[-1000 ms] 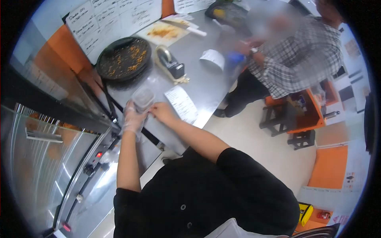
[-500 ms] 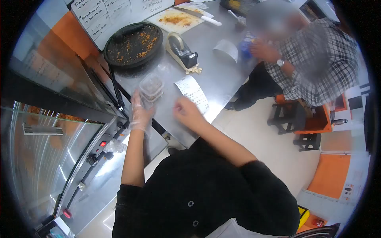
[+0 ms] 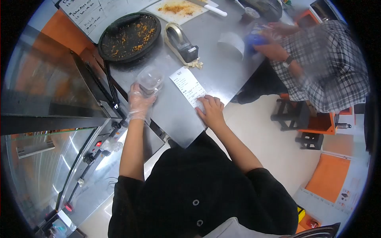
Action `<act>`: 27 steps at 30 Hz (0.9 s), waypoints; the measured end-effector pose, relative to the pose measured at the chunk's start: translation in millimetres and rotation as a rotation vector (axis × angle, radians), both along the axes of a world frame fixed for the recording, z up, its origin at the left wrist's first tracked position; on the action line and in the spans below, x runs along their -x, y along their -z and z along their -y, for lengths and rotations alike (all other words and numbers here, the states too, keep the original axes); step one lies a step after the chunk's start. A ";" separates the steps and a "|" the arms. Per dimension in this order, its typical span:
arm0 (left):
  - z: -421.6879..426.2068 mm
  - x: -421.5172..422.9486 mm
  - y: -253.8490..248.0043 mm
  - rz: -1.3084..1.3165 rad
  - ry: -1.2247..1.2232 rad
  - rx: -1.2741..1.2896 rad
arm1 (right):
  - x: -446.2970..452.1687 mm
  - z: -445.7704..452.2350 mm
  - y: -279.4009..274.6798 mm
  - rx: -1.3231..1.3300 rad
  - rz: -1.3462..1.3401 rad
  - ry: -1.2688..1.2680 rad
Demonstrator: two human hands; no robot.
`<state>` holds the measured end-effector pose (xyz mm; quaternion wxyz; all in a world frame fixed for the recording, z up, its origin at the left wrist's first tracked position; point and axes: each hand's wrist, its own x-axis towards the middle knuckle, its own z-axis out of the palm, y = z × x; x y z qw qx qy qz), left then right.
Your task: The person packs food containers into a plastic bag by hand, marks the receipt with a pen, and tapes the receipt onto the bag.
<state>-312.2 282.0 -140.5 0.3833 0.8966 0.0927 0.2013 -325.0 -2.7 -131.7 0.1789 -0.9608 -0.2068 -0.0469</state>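
Note:
A thin clear glove covers my left hand (image 3: 140,102), whose fingers are wrapped round the near side of a small clear plastic container (image 3: 150,79) at the steel table. My bare right hand (image 3: 211,111) lies with its fingers spread on the lower end of a long printed receipt (image 3: 188,85). Just beyond the receipt stands a tape dispenser (image 3: 180,44). Behind the container is a dark round pan (image 3: 129,37) with orange crumbs in it.
A white board (image 3: 186,8) with orange residue and a knife (image 3: 216,10) lie at the back of the steel table (image 3: 178,123). A co-worker in a checked shirt (image 3: 325,63) handles a blue item at the right. Black tongs (image 3: 111,85) are at the left.
My right hand has moved away from the container and come down on the receipt, its fingers now spread. The co-worker's hands have shifted around the blue item. The view has shifted.

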 end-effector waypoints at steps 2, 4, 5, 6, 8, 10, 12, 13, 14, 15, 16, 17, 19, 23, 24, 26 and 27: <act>17.4 -3.8 -15.1 -0.048 -0.004 0.064 | -2.5 0.2 -0.3 -0.012 0.005 0.004; 29.8 -7.4 -14.3 -0.005 0.031 0.182 | -2.2 0.2 -1.2 -0.014 0.006 0.008; 35.6 -10.5 -12.7 0.020 0.047 0.240 | -2.8 0.0 -2.2 -0.012 0.007 0.008; 41.6 -14.8 -6.8 0.049 0.045 0.212 | -3.2 0.2 -3.3 -0.008 0.009 0.009; 53.1 -25.8 13.3 0.107 0.041 0.154 | -4.8 1.3 -2.8 0.016 -0.010 -0.013; 61.6 -36.7 32.0 0.080 0.090 0.041 | -5.3 2.6 -1.8 0.029 -0.017 -0.021; 63.1 -42.1 32.7 -0.001 0.128 -0.006 | -7.5 1.7 -1.4 0.021 -0.011 -0.023; 64.8 -41.8 21.7 -0.073 0.148 0.009 | -8.5 0.6 -2.5 0.012 -0.003 -0.028; 65.1 -39.9 11.2 -0.146 0.169 0.026 | -8.8 0.6 -3.7 0.004 0.003 -0.031; 65.2 -32.4 3.6 -0.158 0.110 -0.053 | -7.0 2.4 -4.1 -0.001 0.003 -0.033; 66.7 -20.1 -3.8 -0.174 0.054 -0.130 | -4.8 7.5 -0.7 -0.075 0.041 -0.056; 67.2 -9.7 -12.9 -0.184 -0.002 -0.208 | -6.0 13.0 4.6 -0.150 0.085 -0.077; 55.6 21.0 -45.2 -0.313 0.041 -0.145 | -0.5 15.4 8.9 -0.275 0.122 -0.204; 48.6 93.4 -46.2 -0.362 0.077 0.364 | 37.7 -25.6 -24.5 -0.741 -0.151 -0.464; 49.4 111.5 -51.1 -0.426 0.188 0.620 | 45.4 -49.0 -32.4 -0.868 -0.135 -0.411; 48.3 140.6 -69.5 -0.521 0.413 1.127 | 43.1 -80.4 -40.6 -0.913 -0.218 -0.438; 47.5 156.6 -71.4 -0.526 0.405 1.176 | 38.2 -89.9 -43.4 -0.829 -0.324 -0.513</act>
